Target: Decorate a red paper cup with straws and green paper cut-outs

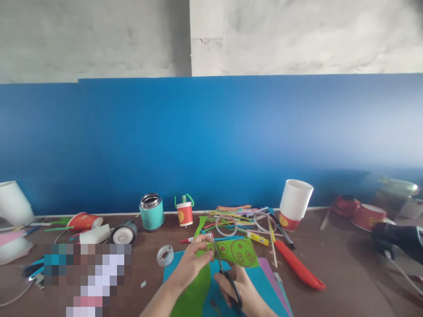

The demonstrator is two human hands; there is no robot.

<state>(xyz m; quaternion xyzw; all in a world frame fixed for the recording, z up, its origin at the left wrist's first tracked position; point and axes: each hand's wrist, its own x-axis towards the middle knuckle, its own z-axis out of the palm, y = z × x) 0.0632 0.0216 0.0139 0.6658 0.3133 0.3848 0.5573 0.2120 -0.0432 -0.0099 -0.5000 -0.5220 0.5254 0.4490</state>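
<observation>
My left hand [198,257] pinches the left end of a green sheet of paper [243,253] that has brown-red circles and small faces drawn on it. My right hand [239,286] is wrapped round the black handles of a pair of scissors [228,277]. The blades point up and away, crossing the green paper close to my left fingertips. Beneath both hands lie a blue sheet [257,284], a further green piece [191,290] and the edge of a purple sheet [269,273].
Behind my hands lie several coloured pipe cleaners, a yellow glue stick [257,239] and a clear tape roll [165,256]. A turquoise flask [151,213], a small decorated cup [184,214] and stacked white cups [295,200] stand near the blue wall panel. A red-handled tool [300,268] lies right.
</observation>
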